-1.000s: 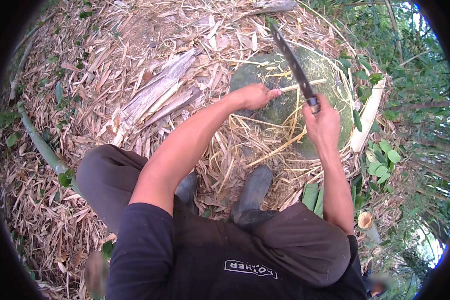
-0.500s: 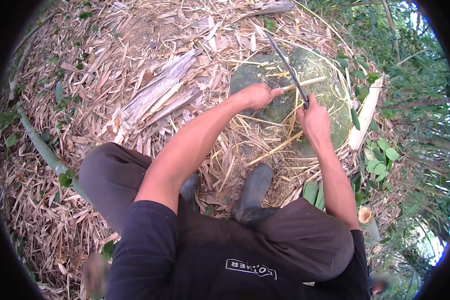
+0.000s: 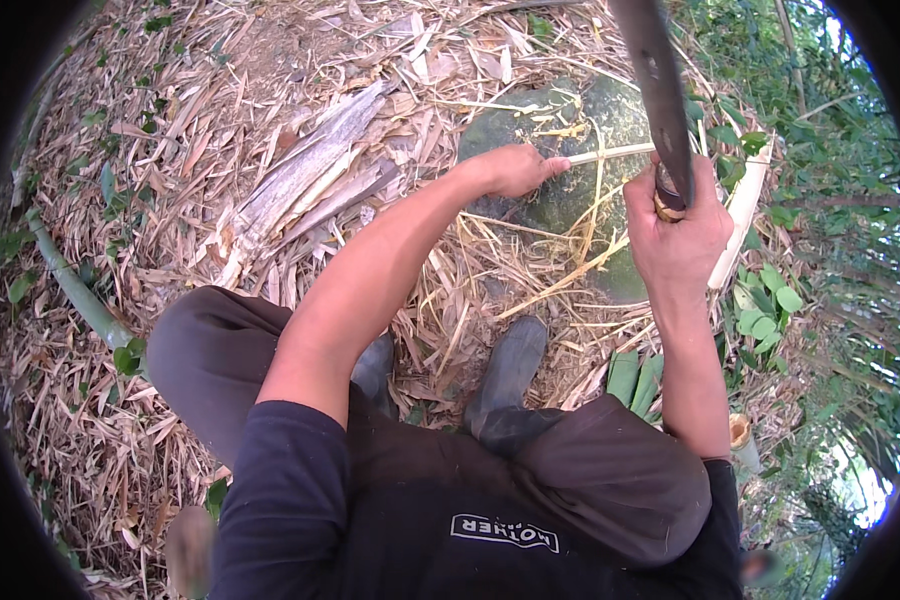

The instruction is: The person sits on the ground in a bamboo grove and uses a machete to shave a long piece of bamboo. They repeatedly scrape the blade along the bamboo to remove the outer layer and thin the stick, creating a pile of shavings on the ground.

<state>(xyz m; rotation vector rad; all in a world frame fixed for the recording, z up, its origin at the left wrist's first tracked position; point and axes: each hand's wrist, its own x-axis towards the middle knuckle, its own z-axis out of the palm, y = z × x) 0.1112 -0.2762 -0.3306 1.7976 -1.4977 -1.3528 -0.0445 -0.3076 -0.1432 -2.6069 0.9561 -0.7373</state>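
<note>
My left hand point(image 3: 516, 170) is closed on one end of a thin pale bamboo strip point(image 3: 610, 154), its thumb stretched along it. The strip points right, and its far end reaches the fingers of my right hand point(image 3: 678, 232); whether they touch it I cannot tell. My right hand is wrapped round the handle of a machete, whose dark blade point(image 3: 658, 85) is raised toward the top edge and slightly blurred. Below both hands lies a large greenish rock point(image 3: 505, 130), strewn with pale shavings and thin strips.
A split, weathered piece of wood point(image 3: 305, 185) lies on dry leaves to the left. Beyond it is a green bamboo pole point(image 3: 75, 285). Right of the rock are a pale bamboo length point(image 3: 742, 215) and leafy plants point(image 3: 765, 310). My boots point(image 3: 510, 375) stand before the rock.
My right hand has moved right and swung the machete up, its blade off the strip. The left hand still holds the strip, almost in place.
</note>
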